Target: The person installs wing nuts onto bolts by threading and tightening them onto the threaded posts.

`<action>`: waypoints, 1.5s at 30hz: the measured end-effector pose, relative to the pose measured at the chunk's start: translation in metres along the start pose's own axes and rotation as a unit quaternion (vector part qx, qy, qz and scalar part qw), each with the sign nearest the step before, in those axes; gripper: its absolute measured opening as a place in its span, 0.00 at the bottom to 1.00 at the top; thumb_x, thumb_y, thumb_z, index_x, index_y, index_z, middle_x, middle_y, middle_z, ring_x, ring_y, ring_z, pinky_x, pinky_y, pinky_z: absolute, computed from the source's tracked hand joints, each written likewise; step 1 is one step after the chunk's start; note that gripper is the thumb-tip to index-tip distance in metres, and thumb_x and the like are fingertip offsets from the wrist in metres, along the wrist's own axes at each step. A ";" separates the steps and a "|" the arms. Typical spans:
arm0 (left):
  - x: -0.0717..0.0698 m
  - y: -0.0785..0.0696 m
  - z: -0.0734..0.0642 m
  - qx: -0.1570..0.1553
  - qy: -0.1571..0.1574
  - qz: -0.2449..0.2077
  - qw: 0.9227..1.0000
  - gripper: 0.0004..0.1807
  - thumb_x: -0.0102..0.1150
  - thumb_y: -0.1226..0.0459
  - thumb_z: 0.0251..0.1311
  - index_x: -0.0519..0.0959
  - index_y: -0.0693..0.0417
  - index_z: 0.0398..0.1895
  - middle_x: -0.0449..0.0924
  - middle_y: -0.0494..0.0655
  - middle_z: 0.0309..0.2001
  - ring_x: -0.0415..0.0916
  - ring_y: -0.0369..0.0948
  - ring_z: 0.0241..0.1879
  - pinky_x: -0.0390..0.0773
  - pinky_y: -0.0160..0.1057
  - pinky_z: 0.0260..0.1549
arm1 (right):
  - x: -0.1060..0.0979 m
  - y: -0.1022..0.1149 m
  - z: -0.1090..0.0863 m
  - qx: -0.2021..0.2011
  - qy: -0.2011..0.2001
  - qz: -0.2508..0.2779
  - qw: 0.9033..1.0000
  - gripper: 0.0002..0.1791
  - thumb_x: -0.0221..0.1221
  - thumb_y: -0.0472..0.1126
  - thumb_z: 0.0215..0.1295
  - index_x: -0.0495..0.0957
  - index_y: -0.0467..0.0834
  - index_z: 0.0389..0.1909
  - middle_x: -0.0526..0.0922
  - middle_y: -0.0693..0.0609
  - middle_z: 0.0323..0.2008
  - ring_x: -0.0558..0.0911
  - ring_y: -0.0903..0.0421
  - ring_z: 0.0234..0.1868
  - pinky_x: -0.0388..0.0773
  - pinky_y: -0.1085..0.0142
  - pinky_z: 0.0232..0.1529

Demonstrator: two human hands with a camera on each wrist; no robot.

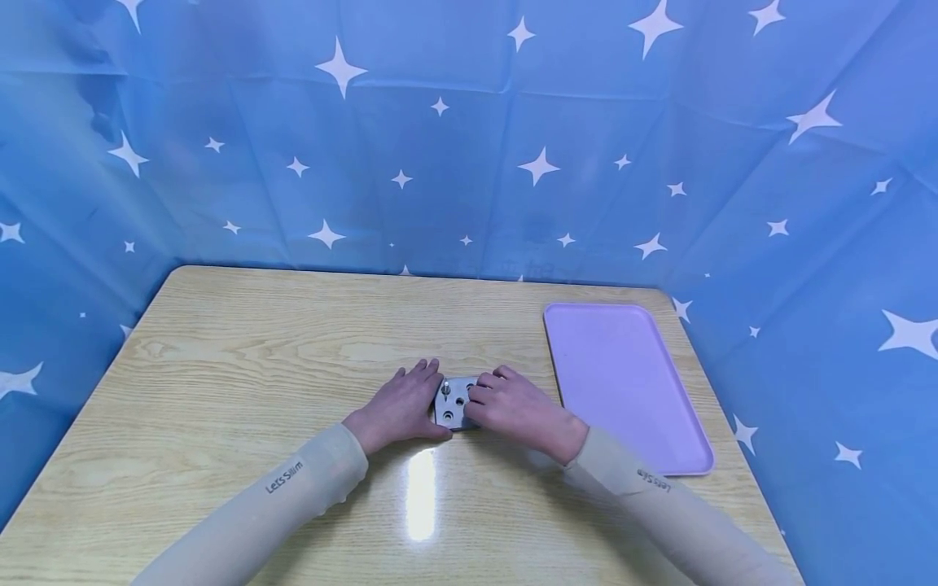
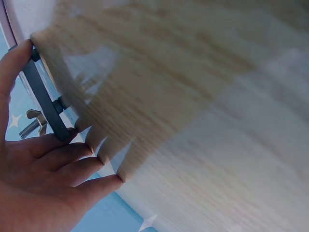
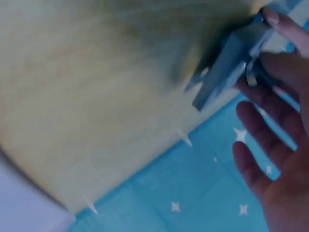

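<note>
A grey metal plate (image 1: 459,401) with several round holes lies flat on the table between both hands. Short dark feet (image 2: 59,104) show under it in the left wrist view. A wing screw (image 2: 35,123) stands up from its far left corner. My left hand (image 1: 403,407) holds the plate's left side, thumb at the near end and index finger at the far end, other fingers spread. The fingers of my right hand (image 1: 513,411) curl over the plate's right part, pinching a small metal part (image 3: 251,79) there, mostly hidden and blurred.
A light purple tray (image 1: 623,382) lies on the wooden table (image 1: 293,325), right of my right hand. A blue cloth (image 1: 469,203) with white stars hangs behind the table and along its sides.
</note>
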State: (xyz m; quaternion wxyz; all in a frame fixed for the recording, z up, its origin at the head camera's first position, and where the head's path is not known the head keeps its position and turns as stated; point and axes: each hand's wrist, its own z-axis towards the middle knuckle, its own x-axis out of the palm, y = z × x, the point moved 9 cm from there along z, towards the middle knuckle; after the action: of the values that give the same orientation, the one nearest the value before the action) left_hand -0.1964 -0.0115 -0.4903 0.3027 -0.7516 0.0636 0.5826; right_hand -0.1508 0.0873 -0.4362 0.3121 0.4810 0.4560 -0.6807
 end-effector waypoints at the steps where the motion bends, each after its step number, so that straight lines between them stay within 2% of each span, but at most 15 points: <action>1: 0.000 0.000 0.000 0.000 0.001 0.000 1.000 0.53 0.77 0.41 0.51 0.69 0.66 0.72 0.61 0.64 0.76 0.58 0.59 0.76 0.61 0.62 0.71 | 0.001 0.000 0.001 0.013 -0.002 0.008 1.000 0.05 0.69 0.40 0.63 0.83 0.50 0.37 0.84 0.58 0.38 0.80 0.56 0.42 0.76 0.61 0.44; 5: 0.000 -0.001 -0.001 0.000 0.002 0.000 1.000 0.54 0.77 0.41 0.51 0.68 0.67 0.72 0.61 0.64 0.76 0.57 0.59 0.76 0.61 0.62 0.71 | 0.004 0.000 0.001 0.069 -0.005 0.043 0.997 0.04 0.69 0.39 0.64 0.83 0.46 0.36 0.84 0.54 0.35 0.80 0.55 0.35 0.77 0.63 0.36; 10: -0.001 -0.001 -0.002 0.005 -0.004 -0.002 1.000 0.54 0.77 0.41 0.50 0.69 0.68 0.72 0.61 0.65 0.76 0.58 0.60 0.76 0.61 0.63 0.70 | 0.007 -0.005 -0.002 0.142 -0.028 0.116 0.983 0.03 0.68 0.36 0.65 0.84 0.42 0.35 0.84 0.51 0.32 0.78 0.56 0.30 0.78 0.63 0.32; 13: -0.001 -0.001 -0.002 0.007 -0.008 0.001 1.000 0.54 0.77 0.41 0.50 0.69 0.67 0.71 0.62 0.65 0.76 0.59 0.61 0.75 0.62 0.63 0.70 | 0.007 -0.007 -0.004 0.162 -0.047 0.130 0.977 0.04 0.68 0.39 0.66 0.84 0.42 0.35 0.83 0.51 0.31 0.77 0.56 0.28 0.77 0.63 0.31; 15: -0.001 -0.001 -0.002 0.009 -0.010 0.005 1.000 0.54 0.77 0.41 0.50 0.69 0.67 0.71 0.62 0.66 0.75 0.59 0.61 0.75 0.63 0.63 0.70 | 0.008 -0.008 -0.005 0.166 -0.045 0.120 0.978 0.09 0.67 0.44 0.67 0.84 0.42 0.39 0.83 0.51 0.32 0.77 0.55 0.30 0.77 0.62 0.33; 18: -0.001 -0.001 -0.002 0.013 -0.012 0.005 1.000 0.53 0.77 0.41 0.50 0.70 0.67 0.70 0.63 0.66 0.75 0.60 0.61 0.75 0.63 0.64 0.69 | 0.007 -0.011 -0.005 0.151 -0.020 0.109 0.982 0.19 0.67 0.52 0.67 0.83 0.44 0.51 0.85 0.51 0.42 0.80 0.53 0.40 0.77 0.58 0.42; 21: -0.001 -0.001 -0.002 0.012 -0.010 0.007 1.000 0.53 0.77 0.40 0.50 0.70 0.67 0.70 0.63 0.66 0.75 0.60 0.61 0.75 0.64 0.64 0.69 | 0.005 -0.009 -0.005 0.095 0.016 0.101 0.990 0.21 0.67 0.48 0.68 0.81 0.48 0.60 0.83 0.55 0.55 0.79 0.52 0.54 0.75 0.54 0.52; 23: -0.001 0.000 -0.001 0.009 -0.008 0.007 1.000 0.53 0.77 0.40 0.50 0.70 0.66 0.71 0.63 0.66 0.75 0.59 0.60 0.75 0.63 0.63 0.69 | 0.003 -0.006 -0.005 0.045 0.034 0.090 0.994 0.20 0.67 0.41 0.68 0.81 0.51 0.60 0.81 0.58 0.60 0.77 0.54 0.59 0.74 0.53 0.56; 25: -0.001 0.001 -0.001 0.007 -0.007 0.009 1.000 0.53 0.77 0.40 0.50 0.70 0.66 0.70 0.63 0.65 0.75 0.59 0.60 0.75 0.63 0.63 0.69 | 0.000 -0.003 -0.006 0.005 0.044 0.071 0.996 0.20 0.66 0.37 0.68 0.82 0.52 0.59 0.81 0.61 0.61 0.76 0.55 0.61 0.74 0.54 0.55; 28: 0.000 0.001 0.000 0.006 -0.007 0.008 1.000 0.52 0.77 0.41 0.50 0.71 0.66 0.70 0.63 0.65 0.75 0.60 0.60 0.75 0.64 0.63 0.69 | -0.003 -0.001 -0.008 -0.025 0.044 0.044 0.998 0.18 0.65 0.37 0.67 0.84 0.52 0.56 0.82 0.63 0.58 0.77 0.56 0.60 0.75 0.56 0.54; 37: 0.000 0.000 0.001 0.004 -0.003 0.005 1.000 0.53 0.77 0.41 0.50 0.70 0.66 0.71 0.62 0.64 0.76 0.59 0.59 0.76 0.63 0.62 0.70 | -0.003 -0.002 -0.007 -0.026 0.034 0.018 0.999 0.13 0.70 0.39 0.62 0.86 0.53 0.48 0.85 0.63 0.51 0.79 0.57 0.55 0.75 0.58 0.53; 45: -0.001 -0.001 0.001 0.006 -0.005 0.010 1.000 0.54 0.77 0.40 0.50 0.69 0.66 0.71 0.62 0.64 0.76 0.59 0.59 0.75 0.63 0.62 0.70 | -0.003 -0.002 -0.004 0.011 0.004 0.016 1.000 0.08 0.71 0.38 0.60 0.84 0.52 0.38 0.86 0.59 0.41 0.81 0.55 0.45 0.76 0.58 0.50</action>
State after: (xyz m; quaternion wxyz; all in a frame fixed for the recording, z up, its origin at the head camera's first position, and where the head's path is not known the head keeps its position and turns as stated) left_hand -0.1969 -0.0104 -0.4891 0.3016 -0.7463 0.0731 0.5888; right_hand -0.1504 0.0914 -0.4332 0.3156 0.4940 0.4421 -0.6789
